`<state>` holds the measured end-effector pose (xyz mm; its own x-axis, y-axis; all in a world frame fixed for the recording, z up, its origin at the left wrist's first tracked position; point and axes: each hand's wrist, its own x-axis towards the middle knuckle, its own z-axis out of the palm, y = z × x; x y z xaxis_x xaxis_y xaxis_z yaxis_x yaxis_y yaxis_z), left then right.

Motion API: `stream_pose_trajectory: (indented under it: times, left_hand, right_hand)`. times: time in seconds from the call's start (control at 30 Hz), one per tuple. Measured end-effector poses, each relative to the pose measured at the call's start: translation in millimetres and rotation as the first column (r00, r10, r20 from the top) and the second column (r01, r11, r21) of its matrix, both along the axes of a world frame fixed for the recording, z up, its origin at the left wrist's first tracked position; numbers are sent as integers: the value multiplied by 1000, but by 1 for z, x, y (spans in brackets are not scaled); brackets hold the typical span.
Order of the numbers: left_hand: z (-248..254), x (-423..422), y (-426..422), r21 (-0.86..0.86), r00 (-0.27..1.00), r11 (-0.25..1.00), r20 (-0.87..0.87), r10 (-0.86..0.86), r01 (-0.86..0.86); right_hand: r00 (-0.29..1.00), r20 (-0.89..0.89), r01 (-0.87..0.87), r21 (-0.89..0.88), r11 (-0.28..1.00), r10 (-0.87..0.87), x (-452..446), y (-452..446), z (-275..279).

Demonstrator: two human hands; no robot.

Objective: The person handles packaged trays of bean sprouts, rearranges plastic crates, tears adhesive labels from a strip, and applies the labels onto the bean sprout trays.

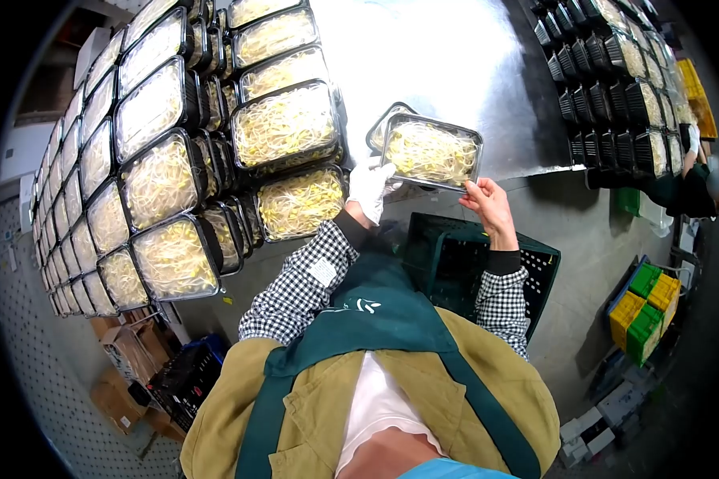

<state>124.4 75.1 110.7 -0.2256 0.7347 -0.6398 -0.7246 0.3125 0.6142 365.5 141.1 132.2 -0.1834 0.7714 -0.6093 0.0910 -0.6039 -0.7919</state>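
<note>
A black plastic tray of bean sprouts (431, 152) under clear film is held in front of me, above the table's near edge. My left hand (367, 190), in a white glove, grips its left edge, some fingers hidden beneath. My right hand (491, 209), bare, pinches the lower right corner between thumb and fingers. Behind the held tray, a second tray (378, 132) shows only its upper left part; I cannot tell whether the two touch. To the left of my gloved hand sits another sprout tray (302, 203), at the bottom of a stack.
Tall stacks of sprout trays (164, 180) fill the left side. The shiny metal table (447, 56) carries more stacked trays (615, 88) at right, near another person's gloved hand (693, 140). Below me stands a dark green crate (431, 239); yellow and green crates (645, 313) stand right.
</note>
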Motion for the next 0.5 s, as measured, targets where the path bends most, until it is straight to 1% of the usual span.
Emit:
stream_pose_trajectory:
  times: [0.03,0.13,0.2,0.23,0.27,0.3,0.33,0.37,0.4,0.43,0.47,0.5]
  left_hand:
    - [-3,0,-1,-2,1000,1000,-9,-10,10]
    - [-10,0,-5,11,998,999,-55,-40,40]
    - [-9,-2,-11,0,993,997,-85,-78,78]
    - [-11,0,-12,59,995,997,-94,-41,47]
    - [-16,-2,-12,-1,964,988,-217,-152,155]
    - [-20,-8,-11,-74,906,964,-330,-264,254]
    - [-24,-11,-10,-154,823,928,-430,-372,339]
    - [-23,-5,-13,-164,340,939,-902,-267,301]
    - [15,0,-5,-80,56,962,-994,-98,262]
    - [33,0,5,-27,-38,957,-999,-16,289]
    - [45,-1,18,25,-129,946,-989,70,322]
    - [59,-2,31,36,-83,891,-993,82,453]
  right_hand:
    - [997,-43,68,-5,998,-68,-3,-4,1]
    - [997,-2,78,63,995,-78,-2,-6,-1]
    - [996,-46,85,107,991,-81,3,-8,-9]
    - [995,-68,87,131,988,-79,5,-8,-12]
    - [993,-77,98,181,979,-85,3,-9,-9]
    - [992,-86,110,230,967,-92,-2,-12,0]
    - [991,-95,122,281,952,-99,-6,-12,8]
    - [997,-26,71,368,927,-66,-8,-9,15]
    - [998,47,13,445,896,-38,-9,-8,22]
    - [993,120,-48,515,856,-16,-12,-6,31]
    - [983,181,-111,529,841,16,-16,-3,41]
    - [969,244,-176,538,824,47,-21,-1,54]
